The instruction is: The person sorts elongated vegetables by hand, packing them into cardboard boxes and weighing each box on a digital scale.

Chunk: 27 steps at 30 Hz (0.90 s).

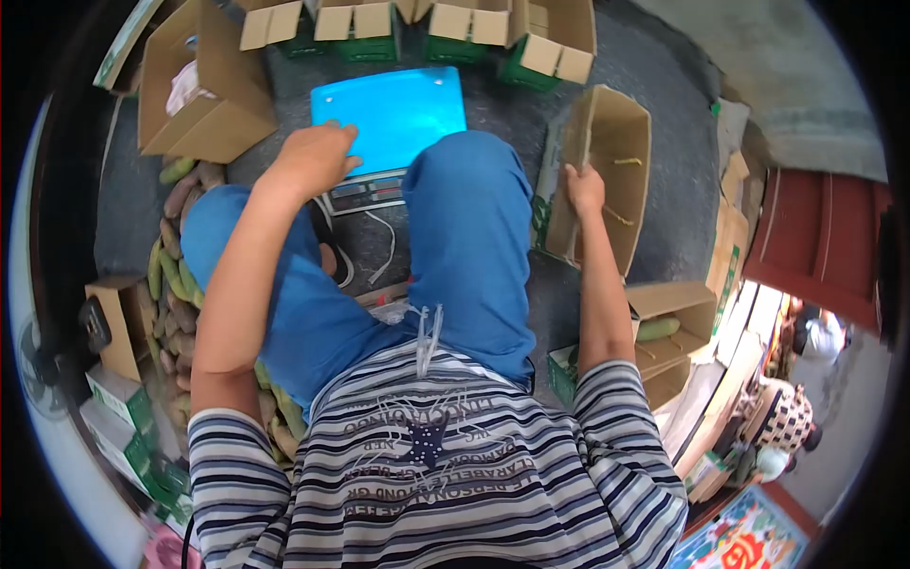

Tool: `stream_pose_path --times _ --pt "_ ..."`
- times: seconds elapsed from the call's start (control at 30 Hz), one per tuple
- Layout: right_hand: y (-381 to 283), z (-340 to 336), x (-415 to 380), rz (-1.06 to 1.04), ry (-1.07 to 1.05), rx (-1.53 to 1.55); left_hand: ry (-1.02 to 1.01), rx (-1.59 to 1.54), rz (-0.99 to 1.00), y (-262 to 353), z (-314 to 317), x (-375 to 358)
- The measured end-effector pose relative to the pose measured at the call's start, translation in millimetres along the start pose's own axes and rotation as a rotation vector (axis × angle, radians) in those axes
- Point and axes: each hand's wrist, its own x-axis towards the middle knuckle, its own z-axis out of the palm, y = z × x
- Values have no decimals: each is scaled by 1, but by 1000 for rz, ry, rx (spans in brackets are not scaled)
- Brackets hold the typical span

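My left hand (322,156) rests at the left edge of the blue pan (398,114), its fingers apart and holding nothing that I can see. Below the pan shows the front panel of a scale (365,192) with a display and a white cable (387,248). On the right, my right hand (585,190) is closed on the near rim of an open cardboard box (621,142), which stands tilted on the dark floor. Yellowish strips show inside that box.
Several cardboard boxes line the far side, one large box (213,119) at the left. Long green and brown vegetables (175,275) lie piled left of my legs. Another box (678,308) with a green vegetable (658,329) is at the right. People (782,417) are beyond, far right.
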Motion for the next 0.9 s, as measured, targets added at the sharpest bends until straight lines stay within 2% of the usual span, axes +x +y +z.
stream_pose_path --times 0.07,0.27,0.37,0.47,0.6,0.73,0.9 --pt "18 1 -6 -27 100 61 -5 -17 -12 1 0 -1" --pt "37 -63 -75 -82 99 393 134 -46 78 -5 9 -6" --pt "21 -104 -106 -162 13 466 -2 -57 54 2 2 -7" --pt "-31 -146 -129 -265 -79 373 -60 -44 53 10 5 -5" --pt "-90 -154 -109 -635 -171 219 -156 -42 63 19 12 -3" --pt "-176 -140 -83 -957 -196 165 -109 -49 63 17 16 -3" --pt "-276 -94 -63 -1240 -158 4 -51 -60 20 9 8 -10"
